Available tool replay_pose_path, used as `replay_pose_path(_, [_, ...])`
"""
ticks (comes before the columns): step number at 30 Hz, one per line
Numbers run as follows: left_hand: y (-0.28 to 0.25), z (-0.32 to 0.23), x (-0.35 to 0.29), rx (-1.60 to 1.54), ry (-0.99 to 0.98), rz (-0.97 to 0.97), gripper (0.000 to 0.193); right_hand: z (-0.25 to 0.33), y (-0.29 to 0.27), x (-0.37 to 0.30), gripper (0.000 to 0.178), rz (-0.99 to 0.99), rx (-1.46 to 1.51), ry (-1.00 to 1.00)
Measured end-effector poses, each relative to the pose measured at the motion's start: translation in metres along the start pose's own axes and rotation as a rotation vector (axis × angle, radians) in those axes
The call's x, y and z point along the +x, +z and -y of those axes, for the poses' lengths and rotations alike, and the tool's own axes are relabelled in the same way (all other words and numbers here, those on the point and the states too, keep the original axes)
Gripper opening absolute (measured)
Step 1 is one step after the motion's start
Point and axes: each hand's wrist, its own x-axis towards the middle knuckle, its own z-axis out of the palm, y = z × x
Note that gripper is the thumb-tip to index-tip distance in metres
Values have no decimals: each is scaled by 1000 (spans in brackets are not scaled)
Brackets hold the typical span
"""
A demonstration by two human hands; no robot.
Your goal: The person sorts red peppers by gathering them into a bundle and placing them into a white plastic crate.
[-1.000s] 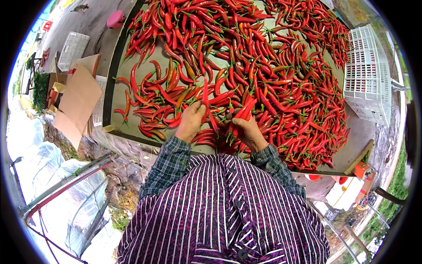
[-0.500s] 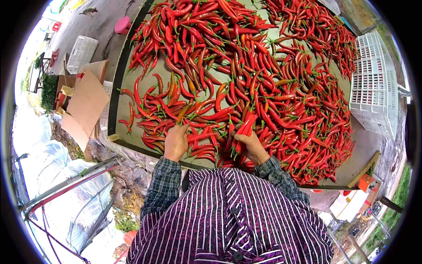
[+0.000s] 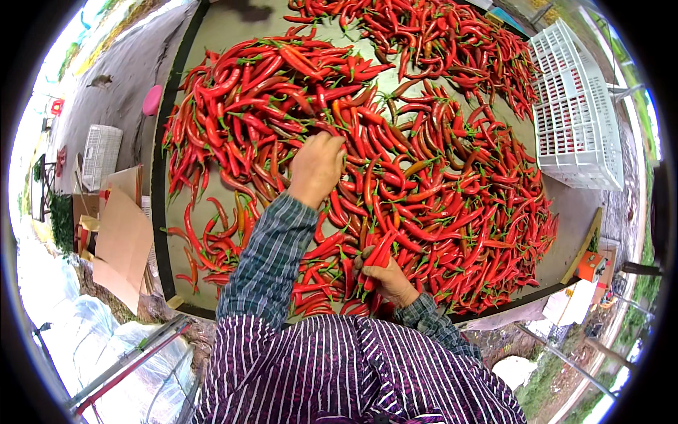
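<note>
A big heap of long red chili peppers [image 3: 395,148] with green stems covers a grey sorting table [image 3: 233,25]. My left hand [image 3: 316,168] is stretched far out over the heap, palm down, fingers curled into the peppers near the middle. Close to my body, my right hand [image 3: 387,279] grips a small bunch of red chilies [image 3: 376,256] that stick up from the fist. Both forearms wear plaid sleeves, and a striped purple apron fills the lower edge.
A white plastic crate [image 3: 575,113] lies on the table's far right. Left of the table stand an open cardboard box [image 3: 120,237], a white basket [image 3: 100,155] and a pink object [image 3: 152,100] on the ground. A black rim [image 3: 159,233] borders the table.
My left hand has reached forward from the near edge to the middle of the heap. The right hand has stayed close to my body with its bunch of chilies.
</note>
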Motion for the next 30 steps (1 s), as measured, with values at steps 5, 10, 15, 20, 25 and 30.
replay_pose_path(5, [57,11,47,301,-33,320,36,0,-2,2,33,-55,-20,-32])
replay_pose_path(10, [58,-12,18,483,-187,538,55,-2,-11,3,32,-73,2,-66])
replay_pose_path(15, [48,-18,-47,433,-207,450,51,5,-8,-3,30,-87,-39,-57])
replay_pose_path(20, [28,-27,-99,348,-257,408,47,2,-10,-13,33,-55,-87,-45])
replay_pose_path(25, [12,-37,-145,309,-180,301,44,1,-12,-17,35,-44,-132,18])
replay_pose_path(30, [-2,-41,-173,197,-153,305,36,-1,-9,-19,35,15,-124,51])
